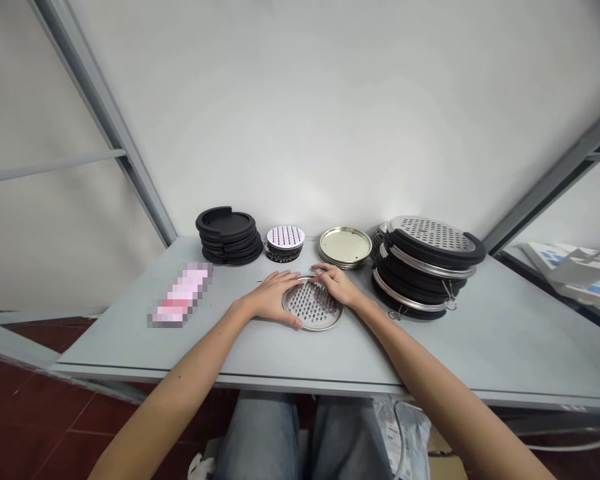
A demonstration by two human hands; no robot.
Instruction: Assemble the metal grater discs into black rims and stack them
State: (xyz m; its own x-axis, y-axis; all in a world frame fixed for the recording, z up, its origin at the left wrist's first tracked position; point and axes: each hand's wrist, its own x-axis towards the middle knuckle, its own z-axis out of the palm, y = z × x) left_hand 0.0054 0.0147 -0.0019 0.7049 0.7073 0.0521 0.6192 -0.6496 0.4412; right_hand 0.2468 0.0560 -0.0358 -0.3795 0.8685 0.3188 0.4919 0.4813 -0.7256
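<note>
On the table in front of me lies a round perforated metal disc (312,308) with a raised silvery rim and rows of slots. My left hand (274,299) holds its left side, with the thumb along the near rim and the fingers reaching over the far left part. Across the upper right of the disc rests my right hand (338,284), its fingers bent over the far rim. The undersides of both hands' fingers are partly hidden.
Behind stand stacked black round holders (230,230), small slotted discs (285,241) and pale gold round trays (345,247). A tall stack of black holders with perforated metal discs (425,267) is at right. A blurred pink item (183,295) lies left on the grey table (130,340).
</note>
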